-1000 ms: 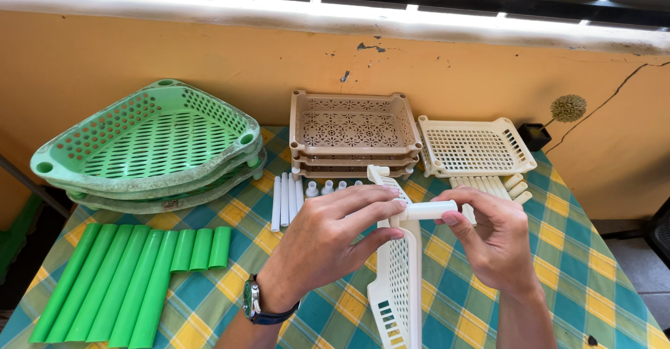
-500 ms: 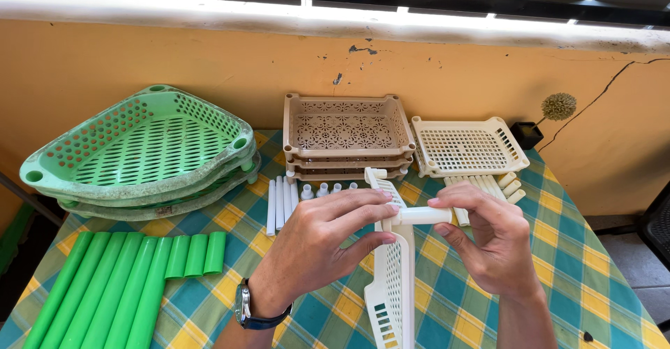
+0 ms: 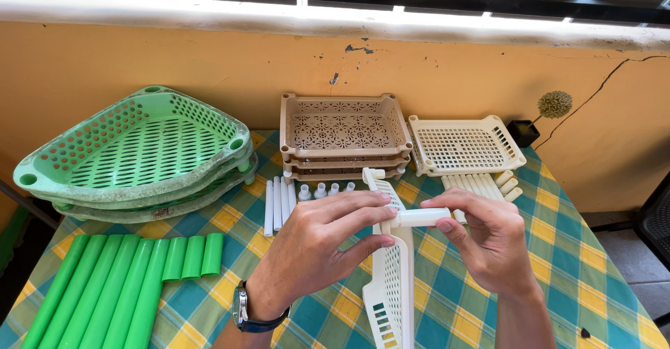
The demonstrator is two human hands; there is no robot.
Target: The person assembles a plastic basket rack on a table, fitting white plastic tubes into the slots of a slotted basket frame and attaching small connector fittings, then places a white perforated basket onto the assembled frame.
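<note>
My left hand [image 3: 317, 241], with a wristwatch, grips the upper corner of a cream perforated plastic tray [image 3: 391, 279] that stands on edge at the table's front. My right hand [image 3: 485, 234] pinches a short cream plastic tube [image 3: 420, 217] held sideways against that same corner. The tube's left end touches the tray's corner socket, between the fingertips of both hands.
On the checked tablecloth [image 3: 447, 300] lie green tubes [image 3: 118, 286] at front left, stacked green corner trays [image 3: 139, 150] at back left, stacked beige trays [image 3: 342, 136], a cream tray [image 3: 464, 146], white tubes [image 3: 278, 202] and cream tubes [image 3: 488, 185]. An orange wall [image 3: 209, 63] runs behind.
Both hands keep their hold on the tray and the tube. The view has shifted slightly; the tube stays pressed at the tray's corner.
</note>
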